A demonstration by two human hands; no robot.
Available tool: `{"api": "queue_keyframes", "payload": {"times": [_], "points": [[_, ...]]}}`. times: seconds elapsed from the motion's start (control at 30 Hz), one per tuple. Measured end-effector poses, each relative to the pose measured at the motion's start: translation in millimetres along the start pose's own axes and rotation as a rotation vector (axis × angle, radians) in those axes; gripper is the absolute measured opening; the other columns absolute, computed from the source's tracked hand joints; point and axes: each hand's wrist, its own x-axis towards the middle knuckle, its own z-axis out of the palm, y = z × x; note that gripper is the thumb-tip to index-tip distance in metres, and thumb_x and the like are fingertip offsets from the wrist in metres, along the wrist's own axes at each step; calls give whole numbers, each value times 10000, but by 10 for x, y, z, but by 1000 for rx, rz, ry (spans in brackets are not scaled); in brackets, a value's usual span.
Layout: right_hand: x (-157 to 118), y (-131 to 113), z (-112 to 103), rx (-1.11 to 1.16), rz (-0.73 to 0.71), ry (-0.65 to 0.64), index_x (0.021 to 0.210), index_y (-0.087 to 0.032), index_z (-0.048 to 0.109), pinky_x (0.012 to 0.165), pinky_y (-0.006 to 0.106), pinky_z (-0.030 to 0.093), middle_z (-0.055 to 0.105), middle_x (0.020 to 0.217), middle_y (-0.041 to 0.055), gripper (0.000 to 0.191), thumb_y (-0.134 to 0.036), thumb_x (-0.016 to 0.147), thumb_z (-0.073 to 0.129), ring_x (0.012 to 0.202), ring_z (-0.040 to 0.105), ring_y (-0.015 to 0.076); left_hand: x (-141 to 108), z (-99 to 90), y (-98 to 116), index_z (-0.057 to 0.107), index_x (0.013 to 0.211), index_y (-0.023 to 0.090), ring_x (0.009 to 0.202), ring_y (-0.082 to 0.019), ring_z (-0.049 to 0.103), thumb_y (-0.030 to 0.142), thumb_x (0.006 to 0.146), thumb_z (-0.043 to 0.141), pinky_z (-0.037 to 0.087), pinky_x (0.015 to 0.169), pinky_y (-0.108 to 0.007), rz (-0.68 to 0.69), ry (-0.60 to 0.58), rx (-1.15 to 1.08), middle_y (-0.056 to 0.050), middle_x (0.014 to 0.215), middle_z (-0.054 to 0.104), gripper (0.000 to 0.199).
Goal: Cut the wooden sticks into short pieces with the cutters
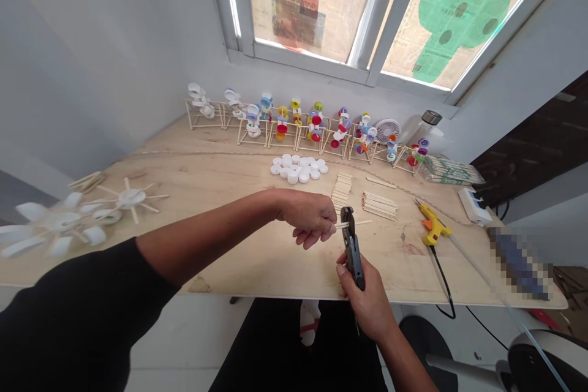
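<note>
My left hand [309, 217] is closed on one end of a thin wooden stick [364, 222] near the middle of the table. The stick lies across the head of a dark cutting tool [351, 244], its free end sticking out to the right. My right hand [365, 294] is wrapped round the tool's handles, below and to the right of my left hand. Just beyond the tool lie a pile of wooden sticks [342, 190] and a second bundle of sticks [379, 206]. White bottle caps [298, 169] form a cluster behind my left hand.
Stick frames with coloured caps [315, 128] line the table's back. At the right are a yellow glue gun [434, 228] with its cord, a power strip [474, 206] and packed sticks [452, 170]. White wheel-like pieces [131, 198] lie left. A bottle [425, 128] stands at the back right.
</note>
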Motion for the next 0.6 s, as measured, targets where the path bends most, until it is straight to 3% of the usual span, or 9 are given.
{"api": "queue_keyframes", "payload": {"times": [0.6], "points": [[152, 25, 61, -51, -21, 50, 721, -194, 492, 465, 211, 301, 418, 524, -56, 200, -370, 808, 451, 469, 393, 111, 16, -5, -38, 530, 678, 161, 448, -124, 538, 216, 786, 353, 395, 479, -219, -38, 201, 312, -9, 513, 615, 215]]}}
